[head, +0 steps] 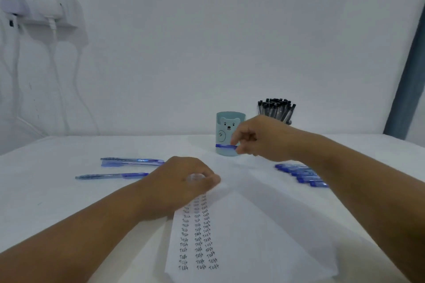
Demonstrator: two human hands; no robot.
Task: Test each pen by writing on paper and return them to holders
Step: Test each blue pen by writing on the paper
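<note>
Currently the right hand [259, 138], just right of frame centre, pinches a blue pen [226, 145] between thumb and forefinger. The pen lies horizontal in front of the teal bear holder [226, 126]; only its left end shows past the fingers. Left hand [184, 181], lower centre, rests on the top edge of the paper [253, 236] with fingers curled down onto it, thumb tip on the sheet; it holds nothing I can make out.

Paper carries three columns of "Test" down its left side. Three blue pens [132, 161] lie at mid left on the table [57, 190]; a row of blue pens [301, 174] lies at mid right. Black pens [276, 108] stand in a second holder behind the right hand, mostly hidden.

Judgement: step in hand is either return to holder or fetch for testing; cannot tell which. If returning, next move needs the pen tipped upright and lifted over the rim.
</note>
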